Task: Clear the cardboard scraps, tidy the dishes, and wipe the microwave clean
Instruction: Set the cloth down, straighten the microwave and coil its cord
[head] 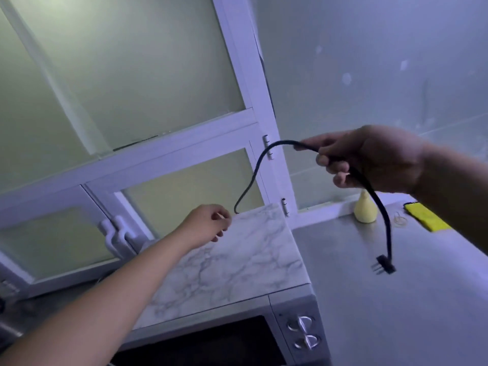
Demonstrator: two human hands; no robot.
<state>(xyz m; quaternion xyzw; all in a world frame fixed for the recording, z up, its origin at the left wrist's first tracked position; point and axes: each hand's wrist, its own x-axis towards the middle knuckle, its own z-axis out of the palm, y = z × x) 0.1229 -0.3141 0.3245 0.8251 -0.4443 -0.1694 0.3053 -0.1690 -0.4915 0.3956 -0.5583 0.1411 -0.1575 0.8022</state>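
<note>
The fingers (327, 161) of the right hand (377, 159) are curled round a black power cord (260, 165), clamped on it partway along its length, with the thumb lying over the top. The hand is raised in front of the wall, above the worktop (396, 313).

From this grip one stretch of the cord arches up and to the left, then drops in a loose curve to the back edge of the microwave (237, 262), where it passes out of sight. The other stretch hangs down below the hand and ends in a black plug (385, 264) with bare metal prongs. The plug dangles free above the worktop and touches nothing.

The left hand (208, 224) reaches forward over the microwave's marble-patterned top, near its back edge and just beside the spot where the cord disappears. Its fingers (224, 223) are curled in towards the thumb. Whether they pinch anything cannot be told.

The microwave stands on the worktop at the bottom of the view, its dark door facing the person and two metal knobs (303, 330) one above the other on its right panel.

Behind it is a white-framed window (184, 143) with frosted panes and white handles (116, 233) at the lower left. To the right of the microwave, well apart from it, a pale yellow pear-shaped bottle (365, 211) stands upright against the window ledge. A yellow cloth (426, 217) lies flat on the worktop near the bottle.
</note>
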